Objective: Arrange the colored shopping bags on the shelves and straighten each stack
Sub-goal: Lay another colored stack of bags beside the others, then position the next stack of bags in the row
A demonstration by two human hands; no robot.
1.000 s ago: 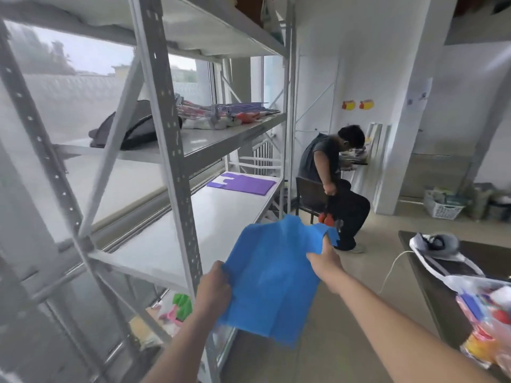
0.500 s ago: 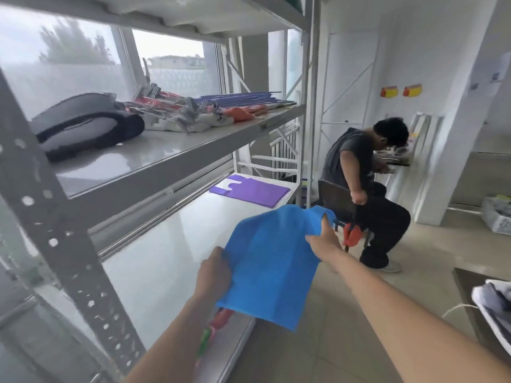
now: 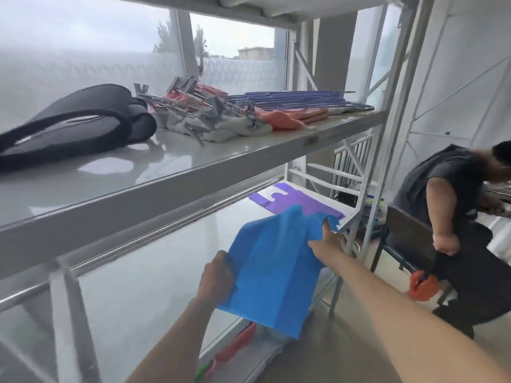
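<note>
blue bag [image 3: 272, 275]: held above lower shelf [image 3: 143, 286], just before purple bag [image 3: 300, 201] | left hand [image 3: 218, 277]: fingers grasp its left edge | right hand [image 3: 327, 243]: fingers pinch its top corner

grey metal shelf [image 3: 154, 261] carries a flat purple bag [image 3: 305, 201]; upper shelf [image 3: 221, 158] holds a black bag [image 3: 74, 125], hangers [image 3: 199, 106]

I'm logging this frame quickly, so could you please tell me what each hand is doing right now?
Left hand: grips the blue bag at its left edge.
Right hand: pinches the same bag near its top.
</note>
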